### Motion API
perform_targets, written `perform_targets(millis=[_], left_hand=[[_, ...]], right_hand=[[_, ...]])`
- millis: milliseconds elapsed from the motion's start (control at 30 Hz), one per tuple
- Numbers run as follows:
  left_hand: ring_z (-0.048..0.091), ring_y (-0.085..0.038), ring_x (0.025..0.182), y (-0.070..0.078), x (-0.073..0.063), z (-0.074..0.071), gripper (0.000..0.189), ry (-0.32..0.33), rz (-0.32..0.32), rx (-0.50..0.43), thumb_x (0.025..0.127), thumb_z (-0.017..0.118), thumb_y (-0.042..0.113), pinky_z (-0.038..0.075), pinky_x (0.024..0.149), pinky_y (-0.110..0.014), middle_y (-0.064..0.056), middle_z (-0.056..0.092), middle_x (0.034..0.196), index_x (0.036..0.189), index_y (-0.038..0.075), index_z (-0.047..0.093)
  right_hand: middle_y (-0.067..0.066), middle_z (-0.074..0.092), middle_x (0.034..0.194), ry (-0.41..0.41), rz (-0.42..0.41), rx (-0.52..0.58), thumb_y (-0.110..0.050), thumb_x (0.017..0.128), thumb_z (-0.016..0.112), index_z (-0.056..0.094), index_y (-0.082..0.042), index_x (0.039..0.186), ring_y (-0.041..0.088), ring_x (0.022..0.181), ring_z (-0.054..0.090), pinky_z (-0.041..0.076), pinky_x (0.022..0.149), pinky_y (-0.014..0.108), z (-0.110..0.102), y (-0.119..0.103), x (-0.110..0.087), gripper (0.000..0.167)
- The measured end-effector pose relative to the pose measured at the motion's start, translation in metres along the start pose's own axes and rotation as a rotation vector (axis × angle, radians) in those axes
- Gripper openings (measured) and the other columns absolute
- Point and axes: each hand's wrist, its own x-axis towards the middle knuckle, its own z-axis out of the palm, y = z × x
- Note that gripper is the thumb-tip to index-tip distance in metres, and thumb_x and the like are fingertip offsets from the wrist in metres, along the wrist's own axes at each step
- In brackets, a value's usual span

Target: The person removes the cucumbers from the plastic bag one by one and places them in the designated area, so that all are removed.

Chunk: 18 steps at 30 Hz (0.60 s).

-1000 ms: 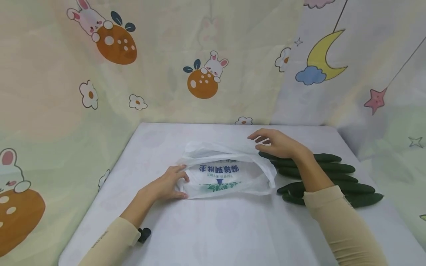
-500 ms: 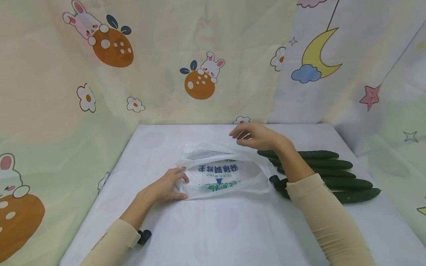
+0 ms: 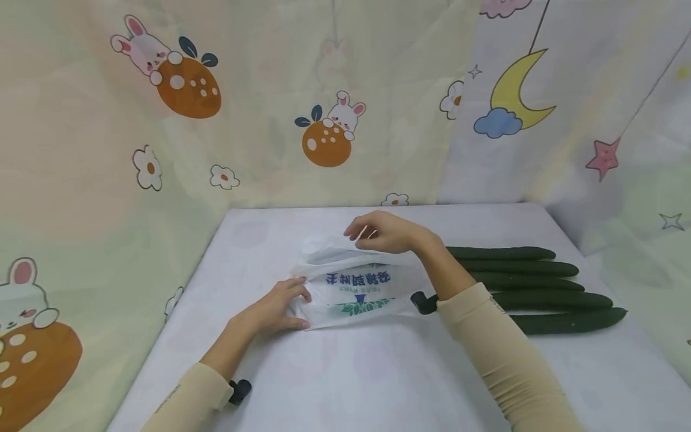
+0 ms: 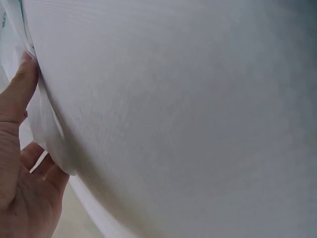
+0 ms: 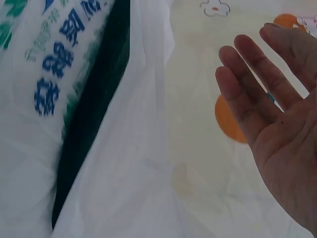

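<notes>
A white plastic bag (image 3: 345, 294) with blue lettering and green leaves printed on it lies on the table, its mouth facing the far side. At its left end my left hand (image 3: 281, 305) holds it, thumb at the near corner and fingers at the upper edge. In the left wrist view the thumb (image 4: 22, 82) presses the film and the fingertips go behind a fold. My right hand (image 3: 385, 233) hovers by the bag's far rim, fingers loosely bent and holding nothing. In the right wrist view a dark green cucumber (image 5: 94, 129) shows inside the bag's mouth.
Several cucumbers (image 3: 529, 282) lie side by side to the right of the bag, partly hidden by my right forearm. Small black devices sit at my left cuff (image 3: 240, 391) and right cuff (image 3: 423, 303). A printed curtain (image 3: 259, 108) stands behind the table.
My right hand has moved left, away from the cucumbers and across the bag's far side. The left hand keeps its place at the bag's left end.
</notes>
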Motion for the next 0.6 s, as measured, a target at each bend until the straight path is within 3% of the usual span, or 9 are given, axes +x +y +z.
perform_targets(millis=[133,300,500,600], left_hand=[[0.031,-0.045,0.149,0.000,-0.003,0.001,0.049,-0.006,-0.027,-0.020,0.079,0.088,0.045,0.033,0.118,-0.061,-0.014,0.034,0.164,0.116,0.027,0.062],[0.031,-0.046,0.148,0.002,-0.006,0.001,0.049,-0.001,-0.031,-0.027,0.079,0.088,0.044,0.033,0.117,-0.062,-0.015,0.035,0.164,0.116,0.026,0.062],[0.031,-0.045,0.148,0.006,-0.009,-0.001,0.048,-0.001,-0.022,-0.044,0.080,0.088,0.040,0.033,0.117,-0.061,-0.016,0.035,0.164,0.117,0.024,0.061],[0.031,-0.045,0.149,0.008,-0.010,-0.003,0.048,-0.003,-0.027,-0.036,0.081,0.087,0.041,0.034,0.117,-0.061,-0.015,0.035,0.164,0.118,0.024,0.062]], right_hand=[[-0.001,0.071,0.119,-0.071,-0.014,0.016,-0.017,0.100,0.066,0.067,-0.019,0.130,0.019,0.110,0.070,0.058,0.096,0.036,0.018,-0.004,0.013,0.030],[-0.005,0.072,0.109,-0.194,0.027,0.018,-0.019,0.100,0.068,0.068,-0.021,0.128,0.015,0.102,0.069,0.057,0.093,0.035,0.039,-0.005,0.023,0.029],[-0.008,0.072,0.116,-0.343,0.133,-0.061,-0.023,0.099,0.071,0.071,-0.017,0.127,0.011,0.108,0.067,0.055,0.100,0.039,0.058,-0.008,0.026,0.029],[-0.007,0.069,0.127,-0.368,0.193,-0.114,-0.026,0.098,0.071,0.072,-0.020,0.129,0.013,0.116,0.064,0.051,0.105,0.043,0.065,-0.008,0.027,0.031]])
